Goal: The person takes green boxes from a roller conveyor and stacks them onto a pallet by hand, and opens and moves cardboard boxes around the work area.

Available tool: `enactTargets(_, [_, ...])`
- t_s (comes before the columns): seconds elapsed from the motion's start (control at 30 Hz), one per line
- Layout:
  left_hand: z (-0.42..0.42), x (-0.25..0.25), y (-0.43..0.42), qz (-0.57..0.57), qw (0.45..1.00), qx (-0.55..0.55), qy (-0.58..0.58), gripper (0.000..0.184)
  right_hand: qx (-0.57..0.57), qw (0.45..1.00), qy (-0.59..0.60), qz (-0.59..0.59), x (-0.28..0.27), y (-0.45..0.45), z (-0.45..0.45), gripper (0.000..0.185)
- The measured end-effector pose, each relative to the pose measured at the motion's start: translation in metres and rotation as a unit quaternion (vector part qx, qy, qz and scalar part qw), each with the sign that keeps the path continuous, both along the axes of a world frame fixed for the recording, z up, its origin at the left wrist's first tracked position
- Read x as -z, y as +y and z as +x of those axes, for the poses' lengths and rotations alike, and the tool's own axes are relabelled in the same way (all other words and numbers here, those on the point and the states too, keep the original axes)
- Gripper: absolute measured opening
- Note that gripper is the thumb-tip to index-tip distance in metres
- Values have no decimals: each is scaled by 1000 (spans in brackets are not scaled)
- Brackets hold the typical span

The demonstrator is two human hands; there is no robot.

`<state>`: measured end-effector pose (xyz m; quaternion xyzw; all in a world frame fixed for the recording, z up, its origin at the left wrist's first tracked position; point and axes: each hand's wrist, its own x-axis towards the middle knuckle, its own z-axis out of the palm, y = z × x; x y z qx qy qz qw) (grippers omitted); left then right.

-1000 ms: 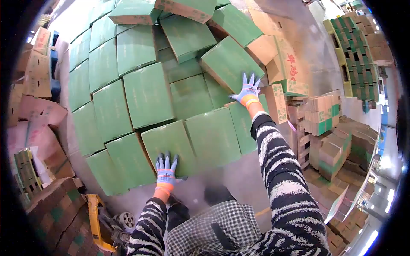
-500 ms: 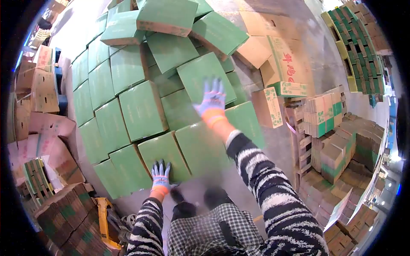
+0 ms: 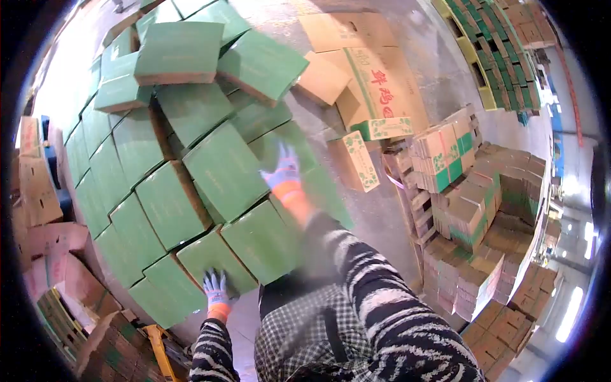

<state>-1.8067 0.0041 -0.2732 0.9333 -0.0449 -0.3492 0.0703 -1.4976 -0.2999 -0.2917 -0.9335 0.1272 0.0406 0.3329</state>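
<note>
Wearing a grey-blue glove with an orange cuff, my left hand (image 3: 217, 294) rests with straight, spread fingers against the near edge of a green carton (image 3: 216, 260). My right hand (image 3: 285, 173), gloved alike and slightly blurred, is open beside the right edge of another green carton (image 3: 226, 170). Whether it touches that carton I cannot tell. This carton lies slightly askew behind the front row, where a further green carton (image 3: 264, 240) sits below my right hand. Beyond are more green cartons, including a tilted one (image 3: 263, 65) and one lying on top (image 3: 179, 52).
Opened brown cartons with red lettering (image 3: 382, 83) lie on the floor to the right. Bundled flat cardboard (image 3: 445, 156) stands on a wooden pallet (image 3: 407, 191). A yellow metal handle (image 3: 159, 350) is at lower left, near stacked cardboard (image 3: 118, 353).
The view has turned, so the stack appears further left. The carton by my right hand has come nearer, against the front row. My left hand stays on the same front carton.
</note>
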Motion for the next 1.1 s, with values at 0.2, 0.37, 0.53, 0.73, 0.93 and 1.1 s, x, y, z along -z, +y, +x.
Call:
enactTargets(0.2, [19, -16, 2, 60, 992, 84, 76, 107, 117, 930, 143, -318, 35, -223, -26, 117])
enactTargets(0.37, [33, -27, -23, 102, 989, 34, 100, 88, 112, 905, 376, -164, 106, -318, -53, 122])
enactTargets(0.53, [108, -63, -192, -78, 943, -324, 21, 57, 76, 950, 260, -152, 77, -337, -39, 110])
enactTargets(0.73, [179, 29, -489, -422, 722, -546, -54, 105, -144, 971, 121, -146, -97, -348, -29, 84])
enactTargets(0.93, [299, -104, -505, -388, 550, -736, -70, 106, -462, 885, 55, 0, -177, -358, -47, 62])
enactTargets(1.1, [316, -83, -442, -514, 491, -703, 2, 90, -201, 969, 92, 110, -186, -360, 74, 82])
